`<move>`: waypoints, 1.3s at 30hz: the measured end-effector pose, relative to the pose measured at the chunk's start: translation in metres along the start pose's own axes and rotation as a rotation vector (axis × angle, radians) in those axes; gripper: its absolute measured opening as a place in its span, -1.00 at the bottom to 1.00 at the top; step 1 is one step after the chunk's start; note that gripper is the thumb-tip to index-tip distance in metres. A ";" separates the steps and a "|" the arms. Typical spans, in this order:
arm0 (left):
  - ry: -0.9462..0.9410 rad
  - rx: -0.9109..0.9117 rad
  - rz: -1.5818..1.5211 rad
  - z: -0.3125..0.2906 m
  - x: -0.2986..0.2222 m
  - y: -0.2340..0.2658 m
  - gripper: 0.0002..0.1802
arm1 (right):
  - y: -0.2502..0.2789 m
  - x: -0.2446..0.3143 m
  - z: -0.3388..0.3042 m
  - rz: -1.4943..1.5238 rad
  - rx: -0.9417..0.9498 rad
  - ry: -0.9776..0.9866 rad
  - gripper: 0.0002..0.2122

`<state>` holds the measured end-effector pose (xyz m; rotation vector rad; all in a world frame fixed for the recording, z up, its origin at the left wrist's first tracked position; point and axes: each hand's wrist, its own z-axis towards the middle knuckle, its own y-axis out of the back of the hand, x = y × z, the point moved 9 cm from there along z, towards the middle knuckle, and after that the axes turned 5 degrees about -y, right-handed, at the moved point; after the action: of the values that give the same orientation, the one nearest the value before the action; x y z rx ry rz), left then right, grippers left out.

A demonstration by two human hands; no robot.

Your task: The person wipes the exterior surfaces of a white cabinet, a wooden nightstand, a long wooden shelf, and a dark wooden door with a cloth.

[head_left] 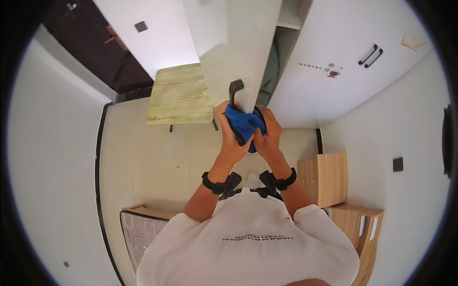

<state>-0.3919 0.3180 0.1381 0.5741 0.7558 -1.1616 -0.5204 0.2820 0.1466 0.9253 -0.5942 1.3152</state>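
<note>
A blue cloth [245, 122] with dark edging is bunched around the edge of an open white wardrobe door [245, 62], just below its black handle [235, 86]. My left hand [231, 138] grips the cloth from the left, fingers closed, with the fingertips partly hidden behind the handle side. From the right, my right hand [269, 133] is closed on the same cloth, its thumb close to my left hand. Both wrists wear black bands.
Behind the door, the wardrobe opening [272, 66] shows shelves and dark green fabric. A folding table [181, 93] with a greenish top stands left. Wooden cabinets [329, 178] line the right, and a padded, mattress-like piece [138, 231] lies lower left. A dark door [102, 45] is at the far left.
</note>
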 end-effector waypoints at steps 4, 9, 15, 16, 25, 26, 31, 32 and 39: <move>-0.126 -0.175 0.033 0.026 -0.045 0.033 -0.02 | -0.003 0.065 0.030 0.083 0.025 0.221 -0.71; -0.447 -0.144 0.040 0.085 -0.114 0.040 -0.15 | -0.007 0.096 0.061 0.188 0.052 0.182 -0.68; -0.263 -0.252 -0.154 0.051 -0.031 0.041 -0.42 | -0.021 0.037 0.023 0.180 0.073 0.176 -0.78; -0.233 -0.250 -0.094 0.035 -0.018 0.033 -0.52 | -0.023 0.018 0.013 0.151 0.097 0.151 -0.70; 0.213 -0.353 0.019 -0.072 0.092 0.033 -0.46 | -0.040 -0.080 -0.057 -0.093 0.367 -0.074 -0.72; 0.234 -0.326 0.057 -0.072 0.099 0.037 -0.46 | -0.043 -0.080 -0.059 -0.095 0.381 -0.082 -0.71; 0.399 -0.206 0.051 -0.053 0.093 0.045 -0.70 | -0.038 -0.065 -0.053 -0.054 0.319 -0.091 -0.67; 0.364 -0.233 -0.044 -0.044 0.082 0.044 -0.86 | -0.038 -0.052 -0.045 -0.049 0.325 -0.090 -0.67; 0.352 -0.326 -0.150 -0.047 0.056 0.042 -0.80 | -0.028 -0.001 -0.022 0.015 0.123 0.081 -0.62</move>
<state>-0.3506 0.3325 0.0660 0.4574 1.2816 -1.0548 -0.4965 0.2995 0.1276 0.9646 -0.4627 1.4085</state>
